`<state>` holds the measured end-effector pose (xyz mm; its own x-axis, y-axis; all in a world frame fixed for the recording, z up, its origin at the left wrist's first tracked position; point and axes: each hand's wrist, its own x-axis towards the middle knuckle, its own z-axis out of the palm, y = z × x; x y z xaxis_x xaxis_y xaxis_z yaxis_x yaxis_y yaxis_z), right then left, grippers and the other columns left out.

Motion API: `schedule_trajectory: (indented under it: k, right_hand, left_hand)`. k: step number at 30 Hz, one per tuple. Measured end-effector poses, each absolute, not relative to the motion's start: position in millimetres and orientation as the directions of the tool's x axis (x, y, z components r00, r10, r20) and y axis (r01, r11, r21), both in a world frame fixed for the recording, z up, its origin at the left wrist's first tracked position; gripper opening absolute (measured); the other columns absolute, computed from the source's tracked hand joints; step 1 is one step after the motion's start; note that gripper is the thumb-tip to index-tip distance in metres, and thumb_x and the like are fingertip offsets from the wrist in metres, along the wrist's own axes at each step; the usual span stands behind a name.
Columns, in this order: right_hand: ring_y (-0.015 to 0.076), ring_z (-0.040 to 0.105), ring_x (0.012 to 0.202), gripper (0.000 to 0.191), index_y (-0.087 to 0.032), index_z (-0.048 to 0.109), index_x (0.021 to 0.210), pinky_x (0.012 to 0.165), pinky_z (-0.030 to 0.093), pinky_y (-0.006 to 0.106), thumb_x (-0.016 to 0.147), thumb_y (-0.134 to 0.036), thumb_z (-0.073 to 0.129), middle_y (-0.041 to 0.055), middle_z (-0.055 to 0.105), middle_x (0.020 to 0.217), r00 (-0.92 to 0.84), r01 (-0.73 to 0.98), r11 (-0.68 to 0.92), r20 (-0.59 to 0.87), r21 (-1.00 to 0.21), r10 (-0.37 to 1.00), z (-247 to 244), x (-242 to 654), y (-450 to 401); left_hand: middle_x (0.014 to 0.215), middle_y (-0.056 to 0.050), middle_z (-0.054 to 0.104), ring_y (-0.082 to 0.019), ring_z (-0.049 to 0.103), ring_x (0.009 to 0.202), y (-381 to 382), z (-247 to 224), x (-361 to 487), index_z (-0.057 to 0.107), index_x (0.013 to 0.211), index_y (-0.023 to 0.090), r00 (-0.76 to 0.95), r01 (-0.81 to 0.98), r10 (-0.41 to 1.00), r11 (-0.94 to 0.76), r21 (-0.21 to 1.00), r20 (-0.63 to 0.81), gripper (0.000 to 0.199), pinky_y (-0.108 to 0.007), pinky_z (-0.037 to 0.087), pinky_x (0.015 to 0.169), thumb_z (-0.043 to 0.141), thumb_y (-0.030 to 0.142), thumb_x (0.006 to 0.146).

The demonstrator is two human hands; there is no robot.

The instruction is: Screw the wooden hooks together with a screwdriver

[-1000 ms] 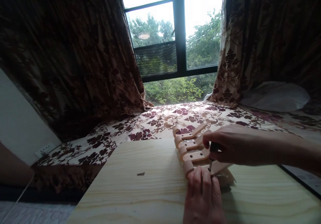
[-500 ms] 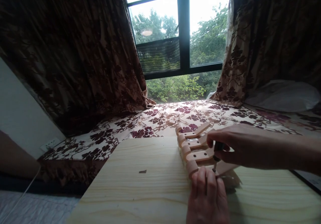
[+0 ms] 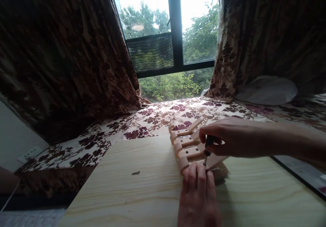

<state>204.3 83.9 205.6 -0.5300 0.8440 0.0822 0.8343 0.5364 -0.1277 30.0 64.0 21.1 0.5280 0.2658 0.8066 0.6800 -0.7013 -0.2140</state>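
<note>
A row of pale wooden hook-shaped pieces (image 3: 189,151) with dark holes or screws in them rests on a light wood tabletop (image 3: 114,186). My right hand (image 3: 226,137) is closed around the dark handle of a screwdriver (image 3: 209,141). Its thin shaft points down at the nearest piece, and the tip meets a dark spot there. Just in front, my left hand (image 3: 197,193) presses its fingers on the near end of that same piece, close to the tip. Something brownish and shiny shows beneath the pieces, partly hidden by my hands.
A small dark scrap (image 3: 136,172) lies on the tabletop. Beyond it is a floral cloth-covered ledge (image 3: 152,121) below a window (image 3: 175,26), with patterned curtains (image 3: 63,57) either side. A white plastic bag (image 3: 270,90) sits back right; a dark-edged flat object (image 3: 300,176) lies at right.
The whole view has shifted, so everything appears further left. Both hands keep their places on the wooden piece and the screwdriver; the screwdriver looks slightly more upright or turned, hard to tell.
</note>
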Motion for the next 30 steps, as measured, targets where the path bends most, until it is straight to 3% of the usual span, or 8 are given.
schedule_trajectory:
  k: [3, 7, 13, 16, 20, 27, 30]
  right_hand:
    - [0.0107, 0.043, 0.057, 0.011, -0.018, 0.057, 0.076, 0.052, 0.027, 0.023, 0.085, -0.017, 0.052, 0.0005, 0.059, 0.069, -0.563, 0.814, 0.564, 0.048, -0.139, 0.825, 208.8, 202.8, 83.6]
    - [0.0114, 0.043, 0.057, 0.013, -0.017, 0.058, 0.082, 0.054, 0.027, 0.024, 0.09, -0.022, 0.05, 0.0015, 0.059, 0.069, -0.524, 0.84, 0.53, 0.076, -0.116, 0.848, 202.0, 196.9, 84.6]
    - [0.0133, 0.044, 0.055, 0.021, -0.017, 0.061, 0.078, 0.052, 0.022, 0.027, 0.091, -0.03, 0.052, 0.0037, 0.058, 0.064, -0.422, 0.906, 0.422, 0.124, 0.031, 0.898, 199.7, 193.1, 86.1]
    - [0.0124, 0.045, 0.057, 0.01, -0.018, 0.063, 0.082, 0.053, 0.026, 0.025, 0.086, -0.022, 0.055, 0.0022, 0.061, 0.068, -0.499, 0.862, 0.505, 0.097, -0.05, 0.861, 207.2, 195.5, 85.2]
    - [0.0115, 0.046, 0.06, 0.011, -0.018, 0.062, 0.081, 0.056, 0.029, 0.023, 0.086, -0.017, 0.052, 0.0016, 0.061, 0.071, -0.562, 0.811, 0.569, 0.086, -0.138, 0.823, 209.2, 198.5, 85.1]
    - [0.0129, 0.04, 0.055, 0.023, -0.016, 0.06, 0.08, 0.053, 0.024, 0.026, 0.094, -0.029, 0.047, 0.0038, 0.058, 0.066, -0.417, 0.908, 0.419, 0.11, 0.003, 0.902, 198.4, 192.0, 86.9]
    - [0.0126, 0.041, 0.056, 0.016, -0.018, 0.061, 0.084, 0.052, 0.022, 0.026, 0.091, -0.029, 0.051, 0.0025, 0.059, 0.067, -0.446, 0.894, 0.448, 0.09, -0.005, 0.891, 205.9, 191.3, 85.0]
  left_hand:
    - [0.12, -0.012, 0.062, -0.031, 0.051, 0.119, 63.3, 22.4, 29.7, 0.064, 0.114, 0.01, 0.545, 0.672, 0.266, -0.706, -0.224, 0.796, 0.033, -0.043, 0.043, 0.099, 0.057, 0.018, 0.082]
    - [0.119, -0.012, 0.062, -0.03, 0.052, 0.117, 63.9, 23.3, 29.3, 0.065, 0.113, 0.011, 0.541, 0.674, 0.265, -0.704, -0.224, 0.798, 0.031, -0.042, 0.044, 0.097, 0.056, 0.019, 0.084]
    - [0.118, -0.012, 0.063, -0.029, 0.052, 0.117, 64.0, 25.1, 29.5, 0.065, 0.111, 0.011, 0.531, 0.675, 0.257, -0.705, -0.219, 0.808, 0.03, -0.042, 0.044, 0.098, 0.055, 0.019, 0.083]
    - [0.117, -0.013, 0.063, -0.029, 0.053, 0.116, 63.2, 26.8, 29.9, 0.064, 0.111, 0.01, 0.534, 0.671, 0.263, -0.709, -0.214, 0.803, 0.031, -0.042, 0.044, 0.098, 0.054, 0.018, 0.083]
    - [0.115, -0.013, 0.064, -0.028, 0.053, 0.116, 62.1, 28.8, 30.2, 0.065, 0.112, 0.01, 0.541, 0.666, 0.271, -0.717, -0.209, 0.796, 0.031, -0.042, 0.043, 0.098, 0.053, 0.018, 0.084]
    - [0.12, -0.013, 0.062, -0.03, 0.051, 0.118, 60.9, 27.4, 29.0, 0.064, 0.114, 0.01, 0.561, 0.662, 0.287, -0.718, -0.213, 0.776, 0.034, -0.043, 0.043, 0.099, 0.056, 0.02, 0.083]
    - [0.124, -0.013, 0.061, -0.031, 0.049, 0.122, 60.3, 25.7, 27.5, 0.062, 0.118, 0.01, 0.571, 0.66, 0.306, -0.723, -0.205, 0.762, 0.038, -0.044, 0.042, 0.101, 0.058, 0.02, 0.082]
